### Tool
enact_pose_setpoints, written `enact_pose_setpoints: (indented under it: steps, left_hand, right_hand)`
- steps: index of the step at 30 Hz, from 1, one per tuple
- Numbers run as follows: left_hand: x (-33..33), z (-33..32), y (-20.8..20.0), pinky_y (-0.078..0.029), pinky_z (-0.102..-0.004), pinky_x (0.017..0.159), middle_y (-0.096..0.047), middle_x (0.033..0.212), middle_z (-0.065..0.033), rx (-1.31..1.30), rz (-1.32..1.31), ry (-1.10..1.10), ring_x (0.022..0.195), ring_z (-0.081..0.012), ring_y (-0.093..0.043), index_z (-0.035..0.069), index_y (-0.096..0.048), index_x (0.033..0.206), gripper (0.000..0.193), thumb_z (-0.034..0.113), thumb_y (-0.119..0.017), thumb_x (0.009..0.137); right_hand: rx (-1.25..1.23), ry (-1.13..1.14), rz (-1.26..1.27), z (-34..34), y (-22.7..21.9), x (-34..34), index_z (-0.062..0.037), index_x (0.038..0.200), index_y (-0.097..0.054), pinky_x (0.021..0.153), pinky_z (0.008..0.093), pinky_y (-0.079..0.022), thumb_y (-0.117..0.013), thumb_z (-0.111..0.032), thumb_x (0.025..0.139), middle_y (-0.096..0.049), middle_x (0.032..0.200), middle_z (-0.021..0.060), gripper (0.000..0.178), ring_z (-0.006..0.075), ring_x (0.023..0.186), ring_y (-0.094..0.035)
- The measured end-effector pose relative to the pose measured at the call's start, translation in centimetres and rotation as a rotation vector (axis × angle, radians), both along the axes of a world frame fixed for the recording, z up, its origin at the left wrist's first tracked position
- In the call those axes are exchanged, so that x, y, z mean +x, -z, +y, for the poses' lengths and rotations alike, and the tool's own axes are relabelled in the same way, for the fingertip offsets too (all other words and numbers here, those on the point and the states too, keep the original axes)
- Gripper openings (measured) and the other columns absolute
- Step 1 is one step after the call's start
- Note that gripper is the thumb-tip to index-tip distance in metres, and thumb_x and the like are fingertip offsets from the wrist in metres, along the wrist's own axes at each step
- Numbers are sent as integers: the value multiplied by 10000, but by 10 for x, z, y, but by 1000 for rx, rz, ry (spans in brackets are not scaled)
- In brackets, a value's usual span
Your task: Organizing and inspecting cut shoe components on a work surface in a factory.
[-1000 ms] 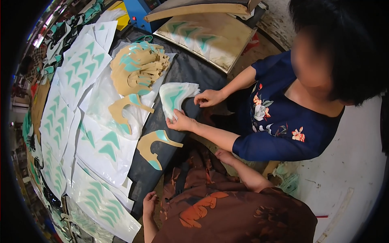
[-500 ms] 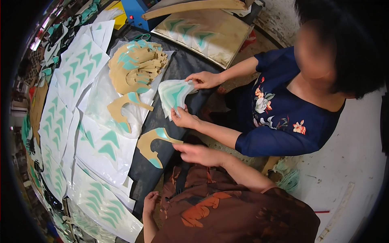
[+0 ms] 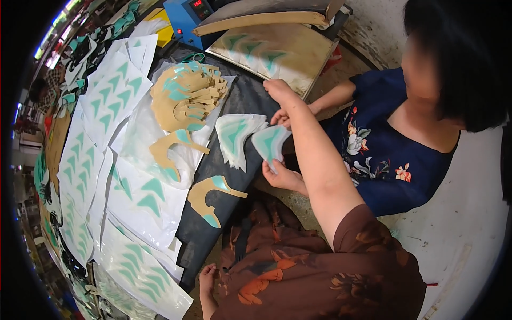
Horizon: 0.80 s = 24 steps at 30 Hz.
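My right hand [image 3: 280, 92] reaches across to the near edge of a pale board [image 3: 290, 64] bearing teal pieces; its fingers are closed there, and what they pinch, if anything, is hidden. Low by the dark table edge, my left hand [image 3: 208, 276] hangs with curled fingers and nothing visible in them. A tan cut-out piece [image 3: 200, 194] with teal ends lies on the dark table in front of me. Past it rests a stack of white-and-teal curved pieces [image 3: 234, 137]. A similar piece [image 3: 270, 140] is held by the co-worker's hands [image 3: 288, 178], partly behind my forearm.
A pile of tan cut-outs [image 3: 184, 101] and one single tan piece [image 3: 170, 152] lie on plastic. White sheets with teal shapes [image 3: 152, 197] cover the left side. A blue control box [image 3: 184, 24] stands at the back. The co-worker [image 3: 362, 138] is close on my right.
My right hand has left the tan piece and swung up and away to the board. The co-worker's hands have moved right with one curved piece, leaving the stack on the table.
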<state>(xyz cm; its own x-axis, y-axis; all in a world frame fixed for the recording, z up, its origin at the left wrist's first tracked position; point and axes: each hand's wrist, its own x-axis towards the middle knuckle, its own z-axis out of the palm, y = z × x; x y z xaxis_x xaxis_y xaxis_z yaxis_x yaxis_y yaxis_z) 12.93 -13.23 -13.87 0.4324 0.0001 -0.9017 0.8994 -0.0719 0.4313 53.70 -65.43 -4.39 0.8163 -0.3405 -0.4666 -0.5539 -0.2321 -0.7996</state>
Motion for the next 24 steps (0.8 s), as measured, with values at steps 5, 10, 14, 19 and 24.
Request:
enact_pose_setpoints:
  steps: [5,10,14,19,24]
  left_hand:
    - [-1,-9,-3,-438,-242,609,-600,778,-29,4,36,-18,652,-110,-544,26,-592,987,167,110,-525,860]
    - [9,-21,-7,-449,-251,610,-605,776,-46,-11,27,-64,645,-126,-555,27,-587,997,175,119,-523,862]
    - [31,-44,-31,-342,-182,524,-487,651,44,64,40,-41,552,-41,-407,16,-591,965,143,94,-531,861]
    - [40,-51,-30,-353,-182,530,-485,652,46,44,42,-37,558,-38,-412,14,-590,966,144,94,-530,863]
    - [38,-48,-18,-422,-201,572,-507,667,25,34,20,-27,580,-52,-463,15,-584,972,142,91,-522,868]
  right_hand:
    - [-121,8,-112,-20,16,-2,63,966,-572,754,392,-420,-451,-263,827,-599,935,204,374,302,855,-574]
    - [60,-159,-175,8,5,-20,8,927,-593,767,267,-405,-518,-294,820,-592,892,48,329,145,842,-515]
    - [275,-233,-272,71,0,-72,-1,864,-570,679,292,-427,-490,-241,869,-579,784,42,253,112,725,-502]
    - [245,-682,73,106,57,-162,-9,1000,-580,752,283,-447,-507,-220,867,-623,886,73,260,145,829,-567]
    - [-137,-687,273,69,127,-248,-58,952,-606,769,363,-460,-542,-254,786,-622,957,126,264,289,913,-583]
